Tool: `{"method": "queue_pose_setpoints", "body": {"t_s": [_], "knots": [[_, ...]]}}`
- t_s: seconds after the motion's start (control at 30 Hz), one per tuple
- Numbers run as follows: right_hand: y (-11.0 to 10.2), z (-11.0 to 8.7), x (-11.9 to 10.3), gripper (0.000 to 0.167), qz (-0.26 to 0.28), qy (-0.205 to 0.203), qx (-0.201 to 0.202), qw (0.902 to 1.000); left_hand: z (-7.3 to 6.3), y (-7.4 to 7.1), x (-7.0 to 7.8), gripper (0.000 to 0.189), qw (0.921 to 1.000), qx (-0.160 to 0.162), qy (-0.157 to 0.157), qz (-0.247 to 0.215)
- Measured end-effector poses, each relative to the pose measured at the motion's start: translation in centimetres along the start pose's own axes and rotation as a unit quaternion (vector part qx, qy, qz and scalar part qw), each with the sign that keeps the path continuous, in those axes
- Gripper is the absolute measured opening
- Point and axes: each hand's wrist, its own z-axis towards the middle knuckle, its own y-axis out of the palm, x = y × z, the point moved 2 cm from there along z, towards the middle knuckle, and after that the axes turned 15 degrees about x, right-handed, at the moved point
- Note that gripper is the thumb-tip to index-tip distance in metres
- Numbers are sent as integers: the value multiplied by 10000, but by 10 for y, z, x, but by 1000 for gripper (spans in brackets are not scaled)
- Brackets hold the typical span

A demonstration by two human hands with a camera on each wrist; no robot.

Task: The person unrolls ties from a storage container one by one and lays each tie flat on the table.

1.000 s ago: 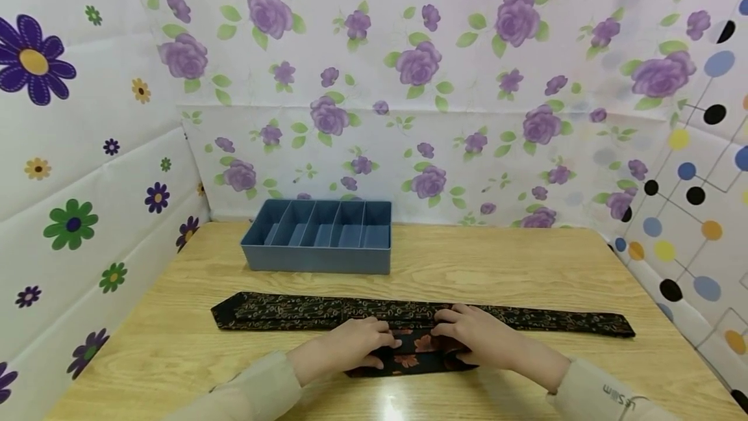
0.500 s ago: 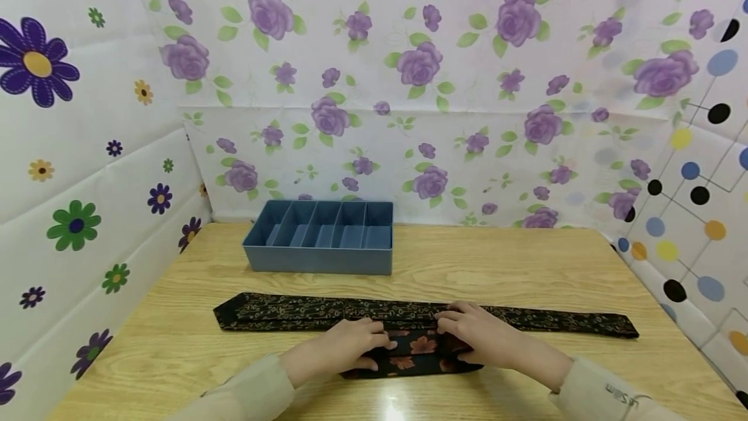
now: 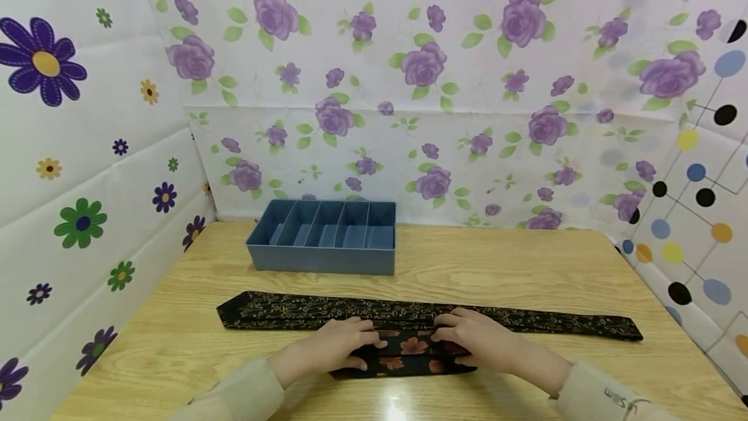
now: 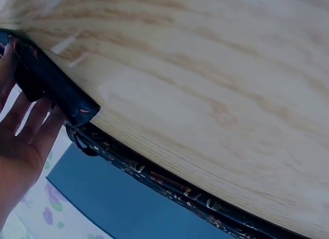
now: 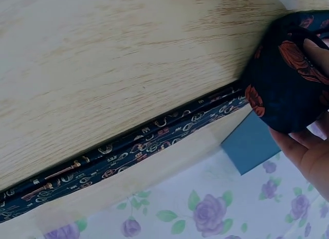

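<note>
A black necktie with orange leaf-like flowers (image 3: 411, 345) lies folded into a short bundle near the table's front. Its left end is pinched by my left hand (image 3: 339, 344), thumb toward me and fingers on the far side. At the other end my right hand (image 3: 476, 338) grips the bundle; in the right wrist view the thumb presses on the rounded fold of the floral tie (image 5: 280, 90), fingers behind it. Just beyond, a second black necktie with a small gold pattern (image 3: 280, 310) stretches lengthwise across the table, partly hidden by my fingers.
Behind the ties stands a blue-grey box (image 3: 321, 260) with several upright compartments, none seen holding anything. The wooden table (image 3: 497, 258) backs onto a cloth with purple roses (image 3: 423, 63). Patterned cloths also hang at both sides.
My left hand has slid a little left, and the folded tie's left end has shifted with it. More of the floral tie shows between my hands. The view has turned slightly.
</note>
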Motion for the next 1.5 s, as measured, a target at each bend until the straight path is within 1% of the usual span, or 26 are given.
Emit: {"method": "queue_pose_setpoints", "body": {"t_s": [0.2,0.33,0.47,0.57,0.67,0.83,0.9,1.0,1.07,1.2,1.3,1.4,1.5], "knots": [[1,0,-1,34,-129,-90,56,9999,-4,-2,-2,39,9999,-45,-35,-116],[0,-2,-1,33,-19,28,125,9999,-6,-4,-5,39,9995,-138,-179,-218],[1,-5,3,39,189,228,85,9995,-6,-5,-7,38,9991,-209,-269,-267],[3,-9,7,45,359,278,51,9990,-1,-8,-4,36,9989,-276,-298,-229],[5,-14,12,48,463,228,100,9986,8,-11,4,35,9985,-390,-352,-127],[5,-18,16,47,629,233,152,9976,20,-13,19,34,9975,-445,-361,420],[5,-17,15,45,726,239,180,9969,22,-12,24,36,9964,-453,-276,664],[5,-17,14,43,823,238,212,9961,26,-10,31,42,9955,-480,-100,814],[5,-17,15,42,860,253,191,9958,30,-7,33,47,9954,-483,64,830],[5,-17,16,40,916,268,163,9953,38,-2,37,51,9955,-377,434,748],[4,-17,16,39,899,262,175,9955,44,0,40,55,9940,-377,734,721],[4,-18,16,38,792,258,169,9964,49,1,44,59,9920,-539,907,689],[3,-18,18,38,631,225,142,9977,52,3,45,64,9913,-712,916,614]]}}
